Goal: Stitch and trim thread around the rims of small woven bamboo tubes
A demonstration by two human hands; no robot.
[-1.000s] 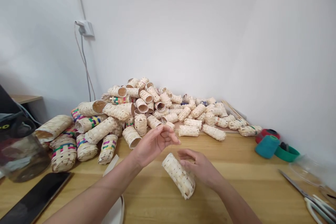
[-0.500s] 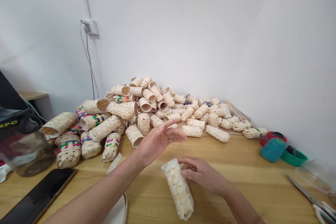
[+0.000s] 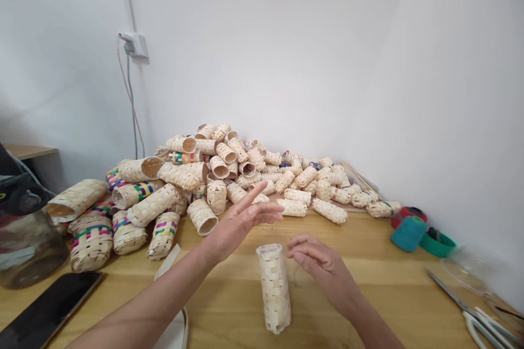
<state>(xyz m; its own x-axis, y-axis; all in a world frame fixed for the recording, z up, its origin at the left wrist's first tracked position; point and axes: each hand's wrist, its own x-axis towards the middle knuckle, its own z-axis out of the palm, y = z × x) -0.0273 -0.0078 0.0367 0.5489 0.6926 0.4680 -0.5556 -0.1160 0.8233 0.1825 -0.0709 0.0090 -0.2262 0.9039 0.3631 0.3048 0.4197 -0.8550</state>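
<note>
A small woven basket (image 3: pixel 273 289), a pale narrow cylinder with a whitish rim, is in front of me between my hands. Whether it stands or lies on the wooden table (image 3: pixel 229 305) I cannot tell. My left hand (image 3: pixel 248 218) is open beyond the basket's rim, fingers stretched to the right and apart from it. Just right of the rim, my right hand (image 3: pixel 319 262) has thumb and fingers pinched together. A thin thread (image 3: pixel 296 279) curves below those fingertips; its far end is too fine to follow.
Many similar woven baskets (image 3: pixel 180 174) are heaped along the wall, some with coloured bands. At left are a phone (image 3: pixel 51 308) and a clear jug (image 3: pixel 30 245). Scissors (image 3: pixel 462 305), a teal thread spool (image 3: pixel 408 233) and a green bowl (image 3: pixel 440 245) are at right.
The basket has swung from a slant to nearly straight. My right hand has moved slightly right, away from its rim, and its fingers are now pinched. My left hand stays stretched out.
</note>
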